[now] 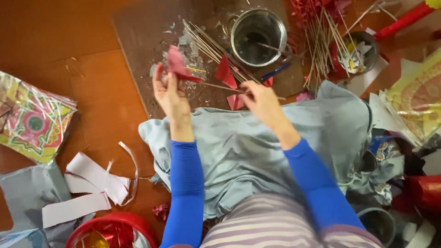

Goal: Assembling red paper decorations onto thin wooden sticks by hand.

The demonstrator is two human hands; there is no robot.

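Observation:
My left hand (169,92) is raised over a dark board (138,41), its fingers pinched on a small pink-red paper piece (176,63) fixed to a thin stick (216,86). My right hand (259,98) pinches the other end of that stick. Red paper triangles (225,73) lie on the board just beyond my hands. A grey cloth (248,151) is spread over my lap under both blue-sleeved forearms.
A metal pot (258,32) stands behind a bundle of thin sticks (216,48). More sticks with red paper (321,36) lean at the back right beside a small pot (363,53). Patterned paper (32,119), white strips (92,179) and a red bowl (112,232) lie at left.

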